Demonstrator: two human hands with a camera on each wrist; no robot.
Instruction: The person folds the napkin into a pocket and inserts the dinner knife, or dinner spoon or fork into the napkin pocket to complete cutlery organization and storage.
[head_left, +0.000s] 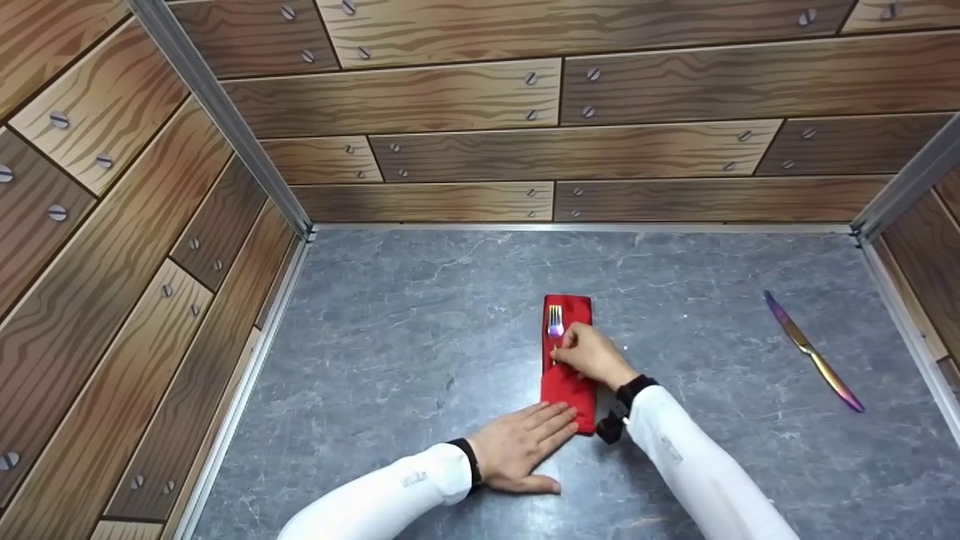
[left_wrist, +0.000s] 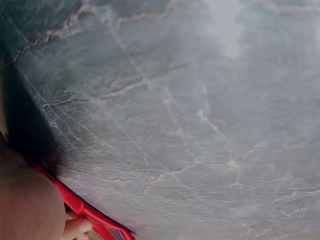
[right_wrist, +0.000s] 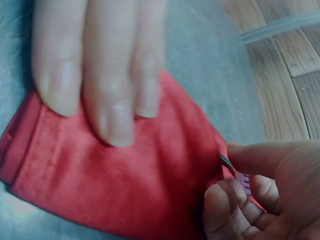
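Note:
A folded red cloth napkin (head_left: 568,390) lies lengthwise on the grey tabletop. On its upper part is a shiny, rainbow-coloured fork (head_left: 555,321), tines pointing away from me. My right hand (head_left: 592,354) pinches the fork's handle between thumb and fingers. The handle's lower end is hidden by the hand and the napkin's fold. My left hand (head_left: 517,448) lies flat, its straight fingertips pressing on the napkin's near end. Close up in the right wrist view, the fork (right_wrist: 227,162) is at the edge of the napkin's upper layer (right_wrist: 125,180).
A rainbow-and-gold table knife (head_left: 814,352) lies slanted on the tabletop (head_left: 397,315) at the right, apart from both hands. Wood-patterned walls (head_left: 450,157) with metal edging enclose the back and sides.

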